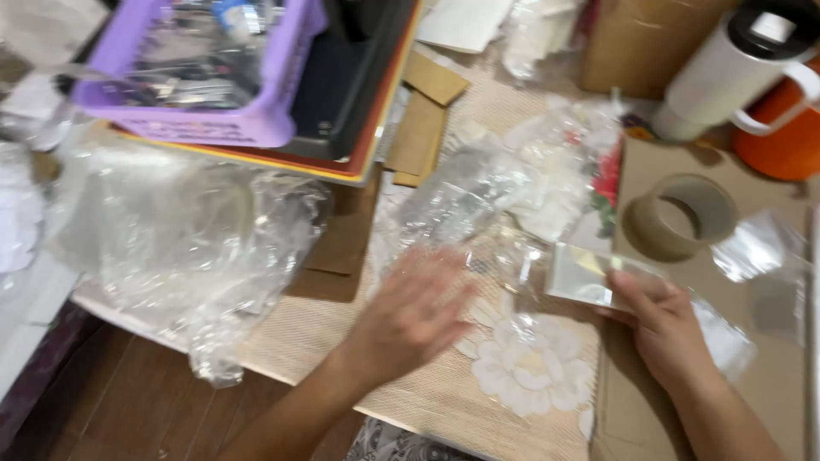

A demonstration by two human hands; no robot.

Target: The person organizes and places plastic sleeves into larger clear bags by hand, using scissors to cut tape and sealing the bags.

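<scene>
My left hand (414,309) hovers blurred over the table mat, fingers spread, just below a crumpled clear plastic wrapper (461,201); nothing is visibly in it. My right hand (662,324) pinches the near edge of a small flat pale card or packet in clear film (585,275), held just above the cardboard sheet (769,376). More clear film (726,337) lies beside that hand.
A big crumpled clear plastic bag (184,235) hangs over the left table edge. A purple basket (205,68) sits on stacked trays at the back. A tape roll (679,218), a white lidded mug (735,68) and an orange container (781,141) stand right.
</scene>
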